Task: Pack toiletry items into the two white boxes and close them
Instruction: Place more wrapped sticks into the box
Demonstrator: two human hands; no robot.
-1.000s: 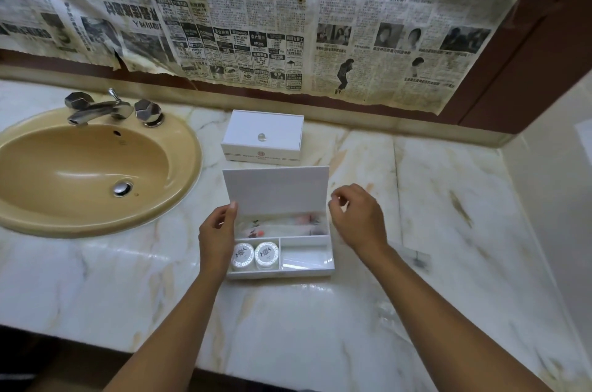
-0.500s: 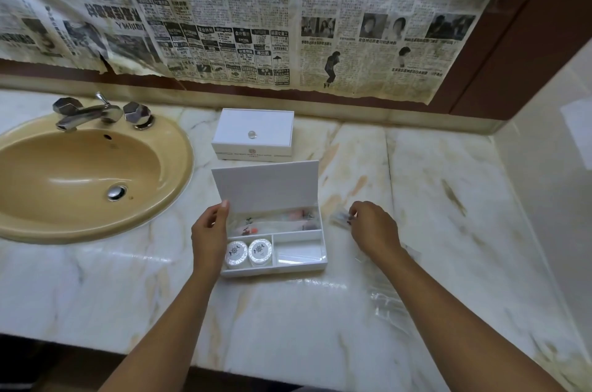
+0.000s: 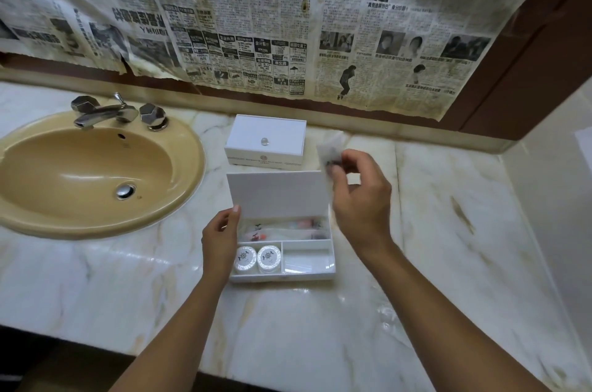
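An open white box (image 3: 332, 258) sits on the marble counter, its lid (image 3: 278, 193) standing upright. Its rear compartment holds clear-wrapped toiletries (image 3: 285, 228); the front left one holds two round white soaps (image 3: 258, 258); the front right one looks bare. My left hand (image 3: 221, 236) grips the box's left edge at the lid's lower corner. My right hand (image 3: 360, 196) is raised beside the lid's top right corner, pinching a small clear sachet (image 3: 330, 150) with a dark item inside. A second white box (image 3: 266, 143), closed, with a small knob, stands behind.
A tan sink (image 3: 96, 174) with a chrome faucet (image 3: 105, 111) lies to the left. Newspaper (image 3: 256, 23) covers the wall behind. A side wall (image 3: 557, 199) bounds the counter on the right. Clear plastic wrappers (image 3: 389, 318) lie on the counter near my right forearm.
My right hand went down to the counter right of the box, picked up a clear sachet, and has lifted it to the lid's top right corner. My left hand stayed on the box.
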